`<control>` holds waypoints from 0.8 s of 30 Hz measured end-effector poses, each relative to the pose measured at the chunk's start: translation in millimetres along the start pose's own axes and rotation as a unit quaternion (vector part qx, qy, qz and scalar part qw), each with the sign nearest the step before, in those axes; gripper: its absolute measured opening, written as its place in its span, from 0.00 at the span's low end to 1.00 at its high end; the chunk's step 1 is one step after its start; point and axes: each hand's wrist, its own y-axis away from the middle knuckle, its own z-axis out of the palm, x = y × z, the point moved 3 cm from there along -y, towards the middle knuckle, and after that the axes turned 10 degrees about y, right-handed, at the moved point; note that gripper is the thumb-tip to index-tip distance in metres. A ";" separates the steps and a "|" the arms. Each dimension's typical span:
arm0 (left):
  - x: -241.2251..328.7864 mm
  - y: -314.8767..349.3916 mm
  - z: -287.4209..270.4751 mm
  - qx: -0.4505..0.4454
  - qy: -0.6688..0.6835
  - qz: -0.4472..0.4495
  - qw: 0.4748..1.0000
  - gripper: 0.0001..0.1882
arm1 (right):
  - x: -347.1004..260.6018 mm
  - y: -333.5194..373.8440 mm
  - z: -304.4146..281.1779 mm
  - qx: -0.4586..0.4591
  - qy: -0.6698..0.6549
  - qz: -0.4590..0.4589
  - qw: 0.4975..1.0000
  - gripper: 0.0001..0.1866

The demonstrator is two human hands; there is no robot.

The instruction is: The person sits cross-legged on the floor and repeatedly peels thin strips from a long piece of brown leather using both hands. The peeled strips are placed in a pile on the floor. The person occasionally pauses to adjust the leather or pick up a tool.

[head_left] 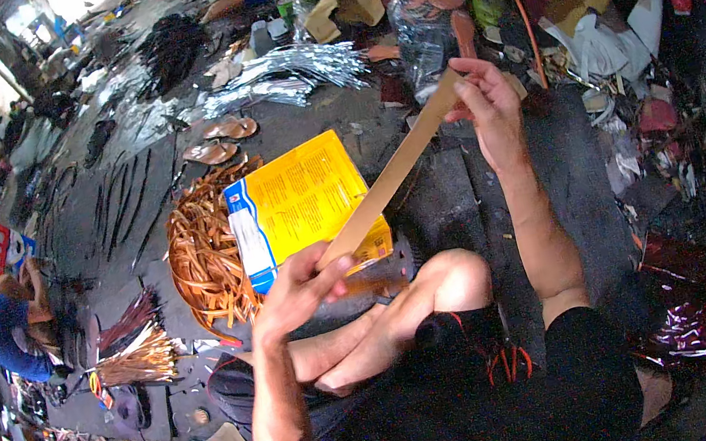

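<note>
A flat tan strip (pixel 405 164) is stretched slantwise between my two hands, its plain side facing up. My left hand (pixel 301 288) pinches the lower end between thumb and fingers. At the upper end my right hand (pixel 489 107) grips the strip with thumb and fingertips. Below the strip, in front of my crossed legs, stands a yellow, white and blue box-shaped container (pixel 296 193). Against its left side lies a large loose heap of shiny copper-coloured strips (pixel 195 244). What the strip is made of I cannot tell.
Metallic sandals (pixel 212 153) lie beyond the copper heap, with a bundle of silvery strips (pixel 289 73) farther back. Scissors with orange-and-black handles (pixel 509 365) rest near my lap. Scraps (pixel 610 43) pile up at right. Another person (pixel 8 324) sits at far left near brown and golden strips (pixel 136 353).
</note>
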 end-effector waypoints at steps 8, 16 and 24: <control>-25.0 60.6 -108.6 0.151 -0.008 -0.042 0.988 0.12 | 97.3 18.8 -15.6 0.069 0.050 0.071 0.994 0.14; -82.1 16.0 -133.9 0.342 0.091 0.040 0.934 0.10 | 155.4 44.4 -49.7 0.067 0.369 0.076 0.924 0.20; -98.3 19.1 -140.6 0.407 0.092 0.051 0.907 0.12 | 70.5 60.5 155.9 -0.246 0.301 -0.083 0.918 0.08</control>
